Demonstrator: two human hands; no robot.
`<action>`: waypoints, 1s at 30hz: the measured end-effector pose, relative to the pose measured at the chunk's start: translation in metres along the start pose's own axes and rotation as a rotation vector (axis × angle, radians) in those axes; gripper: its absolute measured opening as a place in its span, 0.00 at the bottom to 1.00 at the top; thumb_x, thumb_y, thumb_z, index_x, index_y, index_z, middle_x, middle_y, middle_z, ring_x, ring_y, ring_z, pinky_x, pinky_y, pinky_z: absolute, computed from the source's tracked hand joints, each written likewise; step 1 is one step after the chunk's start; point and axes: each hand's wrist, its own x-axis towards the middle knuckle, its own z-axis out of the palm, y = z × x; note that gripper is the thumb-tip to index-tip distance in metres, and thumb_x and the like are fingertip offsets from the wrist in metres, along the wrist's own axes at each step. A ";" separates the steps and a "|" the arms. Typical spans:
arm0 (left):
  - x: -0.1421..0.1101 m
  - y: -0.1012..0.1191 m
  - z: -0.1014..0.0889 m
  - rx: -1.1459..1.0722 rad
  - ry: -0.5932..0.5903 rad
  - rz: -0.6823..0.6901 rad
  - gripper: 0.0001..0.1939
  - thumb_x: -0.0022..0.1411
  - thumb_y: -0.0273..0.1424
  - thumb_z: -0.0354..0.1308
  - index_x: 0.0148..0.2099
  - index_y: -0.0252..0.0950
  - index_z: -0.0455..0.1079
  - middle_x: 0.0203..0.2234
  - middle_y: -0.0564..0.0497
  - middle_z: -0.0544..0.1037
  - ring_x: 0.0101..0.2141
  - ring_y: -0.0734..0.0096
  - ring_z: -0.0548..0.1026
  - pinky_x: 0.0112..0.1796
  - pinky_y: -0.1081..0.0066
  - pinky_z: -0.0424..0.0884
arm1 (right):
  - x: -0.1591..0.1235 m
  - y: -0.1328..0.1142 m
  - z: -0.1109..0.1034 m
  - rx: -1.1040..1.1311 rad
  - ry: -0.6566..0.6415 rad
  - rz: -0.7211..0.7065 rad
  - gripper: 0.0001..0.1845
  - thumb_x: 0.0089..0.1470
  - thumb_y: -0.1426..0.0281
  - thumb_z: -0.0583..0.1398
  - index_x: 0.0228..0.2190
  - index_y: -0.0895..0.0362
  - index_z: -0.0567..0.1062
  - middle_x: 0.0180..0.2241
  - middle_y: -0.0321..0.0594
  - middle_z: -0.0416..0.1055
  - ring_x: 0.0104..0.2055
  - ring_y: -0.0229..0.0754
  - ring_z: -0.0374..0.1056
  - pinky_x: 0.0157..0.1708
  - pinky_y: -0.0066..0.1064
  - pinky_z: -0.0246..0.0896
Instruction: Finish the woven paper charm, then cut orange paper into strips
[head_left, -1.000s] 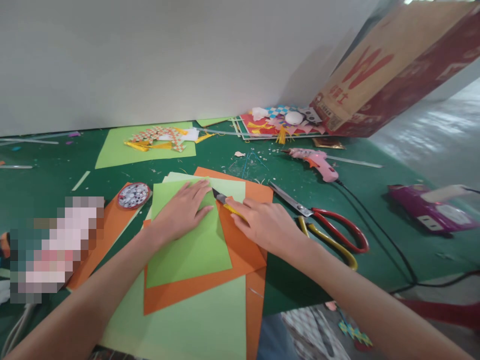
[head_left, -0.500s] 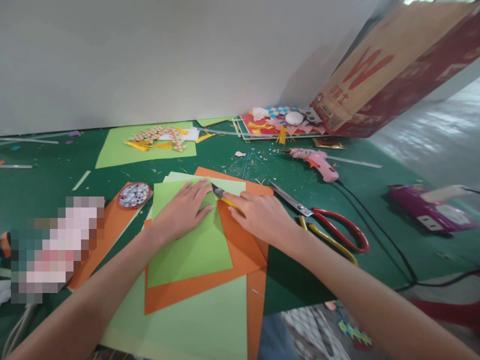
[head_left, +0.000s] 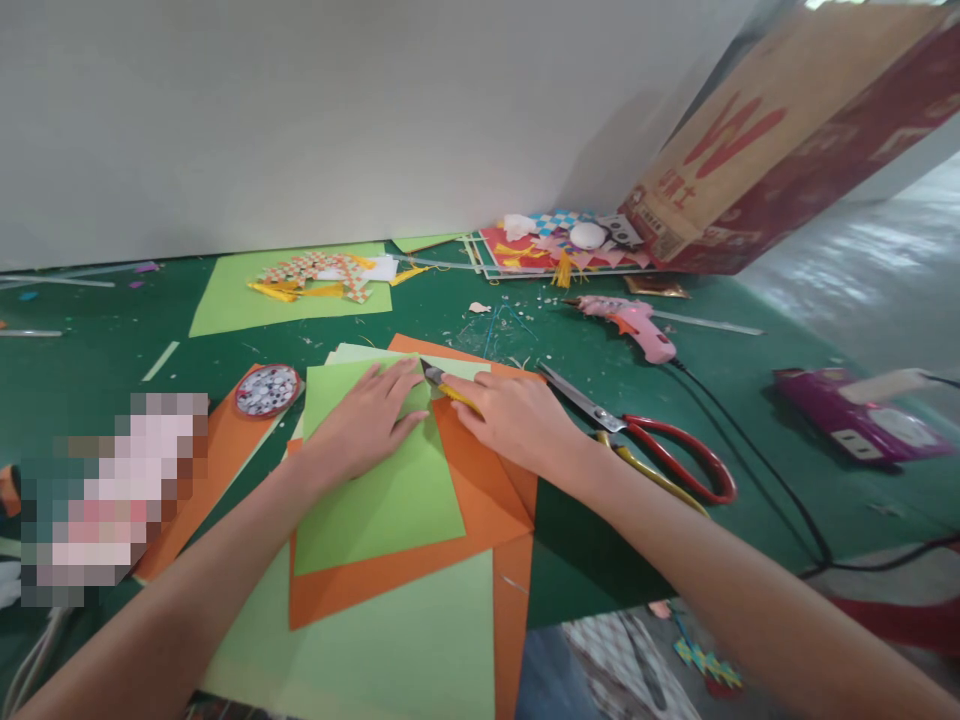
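My left hand lies flat, fingers stretched out, on a bright green sheet of paper. In my right hand is a yellow utility knife, its dark blade pointing up and left at the top right edge of the green sheet. Orange paper and a pale green sheet lie beneath, partly covered. Close to the right hand are scissors with red handles and a yellow-handled tool, partly hidden by my forearm.
A pink glue gun with a black cord lies to the right, near a purple device. A round tub of googly eyes stands left. Woven paper crafts lie at the back; a paper bag stands back right.
The knife and my right hand have shifted very slightly up and left along the green sheet's edge. My left hand stays in place.
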 end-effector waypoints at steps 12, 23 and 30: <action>-0.001 0.000 0.000 -0.050 0.034 0.006 0.23 0.69 0.39 0.40 0.59 0.30 0.58 0.63 0.40 0.56 0.63 0.61 0.53 0.62 0.57 0.46 | 0.012 0.004 0.002 0.002 0.041 -0.009 0.24 0.61 0.66 0.47 0.57 0.51 0.62 0.43 0.45 0.74 0.39 0.48 0.72 0.30 0.33 0.61; -0.004 0.003 -0.002 0.009 0.117 0.052 0.23 0.69 0.39 0.40 0.57 0.28 0.61 0.60 0.40 0.63 0.61 0.60 0.59 0.61 0.57 0.51 | 0.008 0.012 0.012 -0.105 0.189 0.109 0.24 0.61 0.68 0.49 0.58 0.57 0.62 0.40 0.51 0.72 0.38 0.51 0.70 0.28 0.34 0.62; -0.009 0.004 -0.009 0.118 0.264 0.185 0.21 0.70 0.36 0.39 0.51 0.30 0.69 0.49 0.42 0.75 0.52 0.61 0.71 0.57 0.58 0.60 | -0.035 0.002 0.010 0.058 0.319 -0.233 0.24 0.60 0.61 0.52 0.53 0.62 0.67 0.50 0.52 0.68 0.52 0.51 0.64 0.49 0.42 0.63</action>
